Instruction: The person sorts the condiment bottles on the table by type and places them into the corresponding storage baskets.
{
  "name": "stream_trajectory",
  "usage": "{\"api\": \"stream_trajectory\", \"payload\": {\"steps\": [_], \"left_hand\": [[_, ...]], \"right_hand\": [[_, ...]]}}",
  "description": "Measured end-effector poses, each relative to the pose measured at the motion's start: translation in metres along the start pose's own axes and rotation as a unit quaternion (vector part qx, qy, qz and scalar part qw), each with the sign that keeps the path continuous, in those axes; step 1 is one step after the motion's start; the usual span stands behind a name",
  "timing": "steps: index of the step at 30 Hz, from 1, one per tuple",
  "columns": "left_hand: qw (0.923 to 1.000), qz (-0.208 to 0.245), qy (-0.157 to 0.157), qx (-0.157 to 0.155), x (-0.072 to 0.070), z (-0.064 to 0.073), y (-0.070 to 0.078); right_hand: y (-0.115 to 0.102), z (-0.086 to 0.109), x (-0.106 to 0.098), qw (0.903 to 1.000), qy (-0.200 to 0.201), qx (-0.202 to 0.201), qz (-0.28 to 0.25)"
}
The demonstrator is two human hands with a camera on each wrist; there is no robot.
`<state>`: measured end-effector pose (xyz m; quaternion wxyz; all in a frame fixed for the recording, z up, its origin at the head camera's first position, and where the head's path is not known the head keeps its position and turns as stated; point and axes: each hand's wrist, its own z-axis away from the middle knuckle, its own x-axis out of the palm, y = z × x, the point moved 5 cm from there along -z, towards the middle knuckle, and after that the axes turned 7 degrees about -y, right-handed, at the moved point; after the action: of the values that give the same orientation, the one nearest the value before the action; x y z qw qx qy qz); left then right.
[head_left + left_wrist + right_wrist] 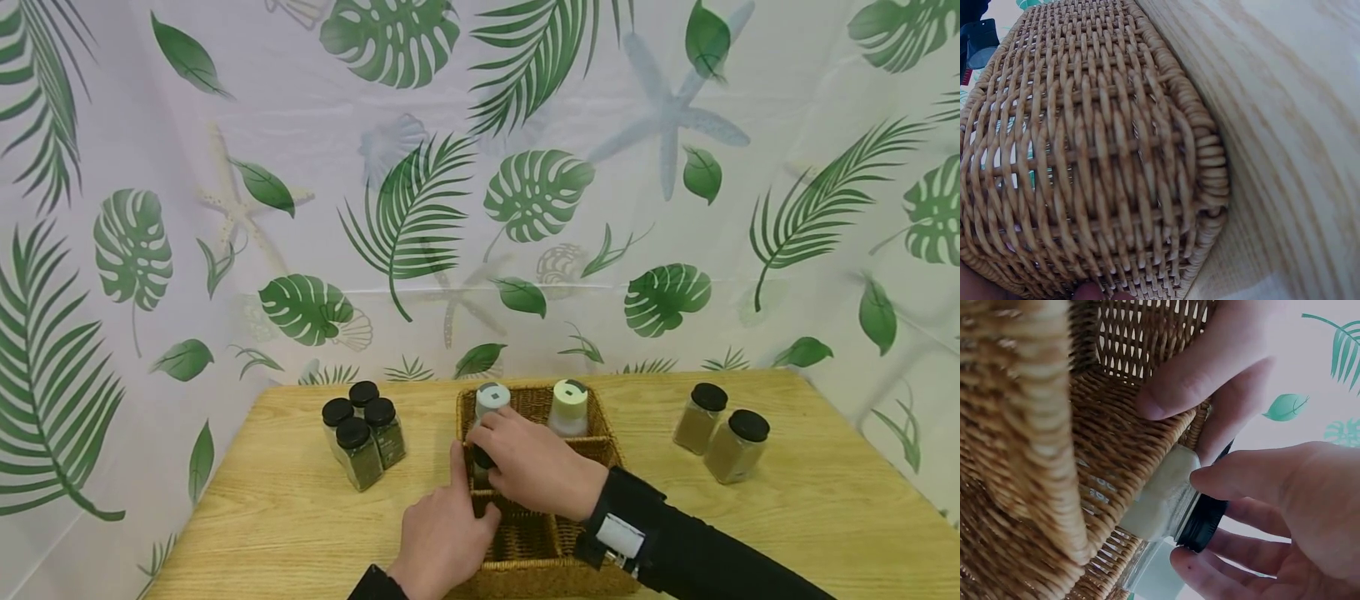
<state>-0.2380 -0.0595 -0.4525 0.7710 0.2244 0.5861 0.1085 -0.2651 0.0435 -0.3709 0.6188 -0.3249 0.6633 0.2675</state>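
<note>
A wicker basket [551,565] with several compartments stands at the front middle of the table. My right hand [536,467] reaches over its left side and holds a glass spice jar [1163,490] by its black lid [1200,522], thumb on one side and fingers on the other. Pale contents show through the glass, and the jar's lower part is behind a woven divider. My left hand [438,537] grips the basket's left wall, thumb over the inside and index finger stretched along the outside. In the left wrist view, fingertips show against the weave [1085,137].
In the basket's back compartment stand a white-topped bottle [493,396] and a yellowish-topped bottle [569,408]. Several black-lidded spice jars [363,458] cluster left of the basket. Two more jars, one farther back [699,421] and one nearer [735,450], stand to the right. A leaf-print cloth [450,208] hangs behind.
</note>
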Motion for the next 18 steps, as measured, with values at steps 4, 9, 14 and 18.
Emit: {"api": "stream_trajectory", "payload": {"steps": [4,9,14,18], "left_hand": [[1.0000,0.008,-0.003,0.002,-0.0006,0.0004,-0.0003],[0.9999,0.012,0.000,0.004,-0.0008,0.0007,-0.0006],[0.9999,0.011,0.003,0.002,-0.0001,0.0010,0.0000],[0.9999,0.011,0.005,0.001,-0.0001,0.0008,0.0008]], "right_hand": [[0.0000,0.0002,0.0005,1.0000,-0.010,0.001,0.000],[0.0006,0.0012,0.0019,0.9999,-0.013,0.002,-0.002],[0.0022,0.0019,0.0015,1.0000,-0.009,0.000,-0.004],[0.0024,0.0024,0.0008,0.9999,-0.007,-0.001,-0.008]]}}
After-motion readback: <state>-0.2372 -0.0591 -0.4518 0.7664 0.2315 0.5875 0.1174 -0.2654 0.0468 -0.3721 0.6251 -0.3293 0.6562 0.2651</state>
